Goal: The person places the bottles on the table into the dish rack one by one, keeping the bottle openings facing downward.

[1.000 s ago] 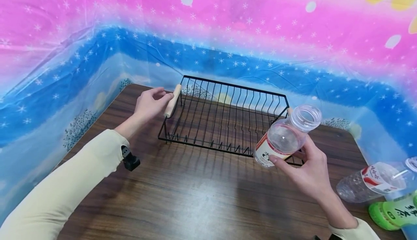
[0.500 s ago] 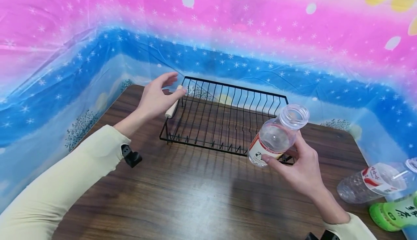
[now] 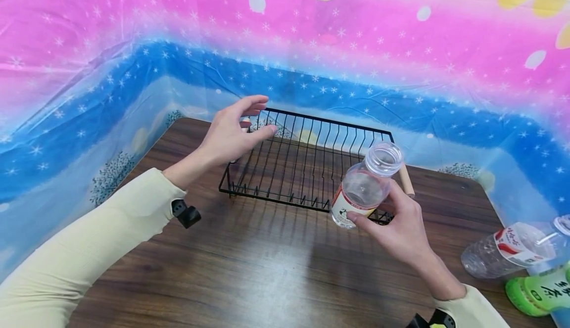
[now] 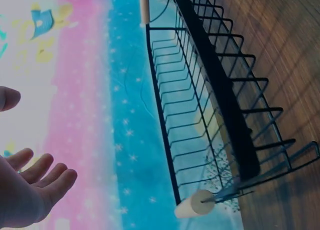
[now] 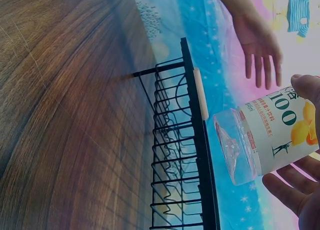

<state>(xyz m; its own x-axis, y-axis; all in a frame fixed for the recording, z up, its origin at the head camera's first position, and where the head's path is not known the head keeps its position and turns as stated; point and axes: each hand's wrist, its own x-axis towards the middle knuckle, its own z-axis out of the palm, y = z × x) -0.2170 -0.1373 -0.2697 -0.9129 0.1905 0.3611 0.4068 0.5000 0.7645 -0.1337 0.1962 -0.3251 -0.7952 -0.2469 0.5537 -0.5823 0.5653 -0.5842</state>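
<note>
One juice bottle [image 3: 362, 189]: tilted, gripped in the right hand [image 3: 403, 226]
Left hand [image 3: 231, 132]: grasping nothing, near the wire dish rack [image 3: 329, 121]

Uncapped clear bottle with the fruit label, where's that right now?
In the head view, the bottle is right of centre, held in the right hand, seen against the right end of the black rack.

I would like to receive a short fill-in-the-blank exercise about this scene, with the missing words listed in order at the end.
The right hand grips a clear bottle whose label, in the right wrist view, shows the large number ____.
The left hand holds ____.
The wire rack is ____ in colour.
At the right edge of the head view, the lowest bottle is ____ in colour.

Missing words: 100; nothing; black; green.
</note>
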